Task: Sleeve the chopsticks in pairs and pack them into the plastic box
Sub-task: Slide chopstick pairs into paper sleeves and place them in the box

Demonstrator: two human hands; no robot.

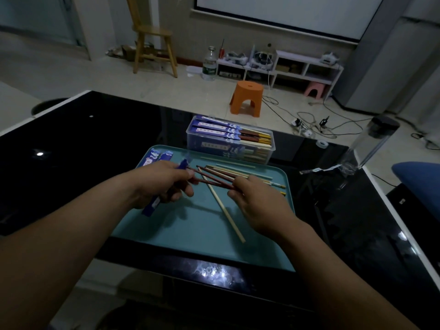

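As the left hand (164, 184) clamps a blue paper sleeve (150, 207), the right hand (257, 201) pinches two slim dark-red chopsticks (214, 180): keep tips together just beyond the left grip.

This looks to me like the living room of a home. The glossy black table (95, 144) in front of me stands on a pale tiled floor (190, 91). On the far wall a big white projection screen (285, 10) hangs above a low white shelf (307, 67) cluttered with small gadgets. Near it stand a large water bottle (209, 64), a wooden chair (152, 44), an orange plastic stool (247, 97) and a little pink stool (315, 89). Loose cables (333, 125) trail across the tiles.
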